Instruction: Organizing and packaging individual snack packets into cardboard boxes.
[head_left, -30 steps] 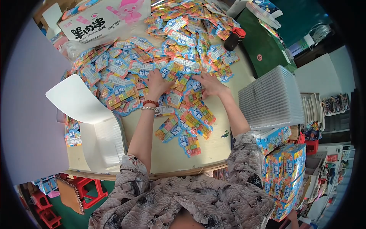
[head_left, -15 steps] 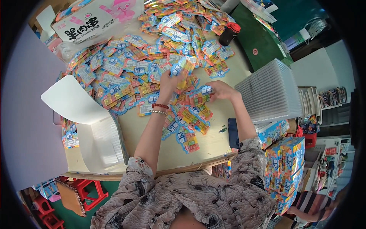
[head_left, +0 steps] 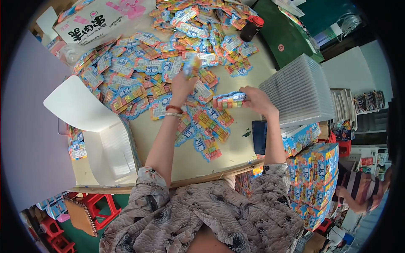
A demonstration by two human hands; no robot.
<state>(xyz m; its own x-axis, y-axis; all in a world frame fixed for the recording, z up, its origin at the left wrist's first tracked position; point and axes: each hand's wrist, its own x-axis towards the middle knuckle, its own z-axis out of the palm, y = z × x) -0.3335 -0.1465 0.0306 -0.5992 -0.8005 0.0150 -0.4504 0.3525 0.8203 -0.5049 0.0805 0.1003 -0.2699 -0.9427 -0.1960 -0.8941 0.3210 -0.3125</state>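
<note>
Colourful packets in both hands above the bench [head_left: 236, 158].
Left hand [head_left: 182, 86] grips one packet [head_left: 192, 66] raised; right hand [head_left: 256, 100] clutches a small stack [head_left: 228, 100], over the scattered pile [head_left: 143, 76].

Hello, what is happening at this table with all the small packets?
A person sits at a table strewn with small colourful packets. The left hand is raised and holds one packet up, while the right hand grips a short stack of packets above the tabletop. A stack of clear plastic trays stands to the right, with filled boxes below it. A white cardboard box sits at the far left corner.
</note>
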